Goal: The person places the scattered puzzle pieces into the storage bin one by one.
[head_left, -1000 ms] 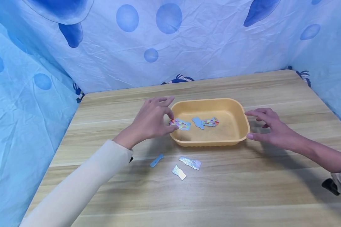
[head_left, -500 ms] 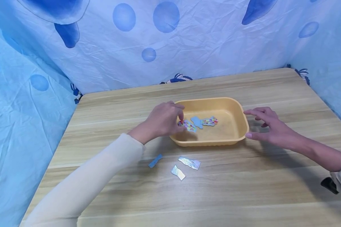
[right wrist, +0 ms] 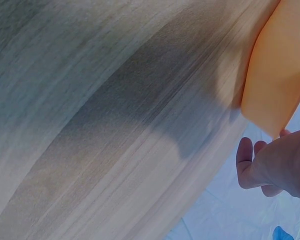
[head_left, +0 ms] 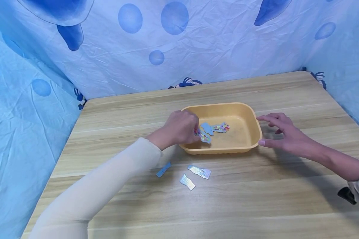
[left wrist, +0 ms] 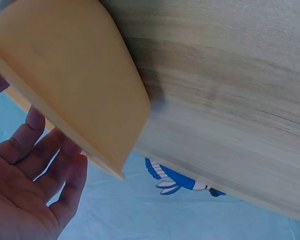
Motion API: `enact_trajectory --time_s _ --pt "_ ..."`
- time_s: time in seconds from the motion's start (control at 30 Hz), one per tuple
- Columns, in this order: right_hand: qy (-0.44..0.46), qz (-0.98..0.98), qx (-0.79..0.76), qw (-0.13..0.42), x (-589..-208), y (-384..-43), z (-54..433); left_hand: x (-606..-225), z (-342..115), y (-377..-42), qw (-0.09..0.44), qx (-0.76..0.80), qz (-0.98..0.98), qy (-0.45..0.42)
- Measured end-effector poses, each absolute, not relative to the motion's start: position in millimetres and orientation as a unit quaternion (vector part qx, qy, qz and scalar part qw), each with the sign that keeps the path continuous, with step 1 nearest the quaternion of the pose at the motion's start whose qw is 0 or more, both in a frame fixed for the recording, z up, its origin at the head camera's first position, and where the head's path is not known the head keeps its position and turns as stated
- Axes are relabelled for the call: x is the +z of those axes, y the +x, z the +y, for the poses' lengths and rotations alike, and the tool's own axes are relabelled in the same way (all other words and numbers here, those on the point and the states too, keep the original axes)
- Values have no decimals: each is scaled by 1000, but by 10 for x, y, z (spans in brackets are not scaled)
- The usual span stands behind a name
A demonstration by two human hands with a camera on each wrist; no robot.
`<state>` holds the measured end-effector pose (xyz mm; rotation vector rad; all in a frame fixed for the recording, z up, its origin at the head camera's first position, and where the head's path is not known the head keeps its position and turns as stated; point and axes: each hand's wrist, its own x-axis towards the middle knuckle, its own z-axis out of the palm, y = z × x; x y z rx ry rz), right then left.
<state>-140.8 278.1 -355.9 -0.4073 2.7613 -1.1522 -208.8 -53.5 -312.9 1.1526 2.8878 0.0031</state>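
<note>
In the head view, my left hand (head_left: 179, 127) reaches over the left rim of a yellow-orange plastic tray (head_left: 239, 151). Its thumb and fingertips pinch a small multicoloured scrap (head_left: 204, 137) low inside. Part of this scrap is hidden by the hand; its exact kind cannot be told. Right beside it in the tray lie a plain light-blue scrap (head_left: 207, 128) and another multicoloured one (head_left: 219, 128). At the right end of the tray is my right hand (head_left: 282, 131), with index finger and thumb extended to the rim. The left wrist view shows the tray's outer wall (left wrist: 85, 85) above the fingers.
On the wooden table (head_left: 242, 199) in front of the tray lie two shiny silvery scraps, one longer (head_left: 199, 171) and one shorter (head_left: 187, 182). A narrow blue strip (head_left: 163, 169) lies left of them. Blue patterned cloth (head_left: 212, 43) hangs behind the table and at its sides.
My left hand has moved right and down from the tray's left rim into the tray, carrying the multicoloured scrap closer to the others. The right hand has stayed at the rim.
</note>
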Motion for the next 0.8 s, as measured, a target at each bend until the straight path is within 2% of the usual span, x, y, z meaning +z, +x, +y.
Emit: enact_trajectory --time_s 0.53,0.8 --pt "-137 911 -384 60 -3568 -1404 2793 -3260 -410 -2155 79 -62 928 359" --pt "-141 910 -386 54 -3571 -1390 2797 -3320 -394 -2155 93 -92 926 355"
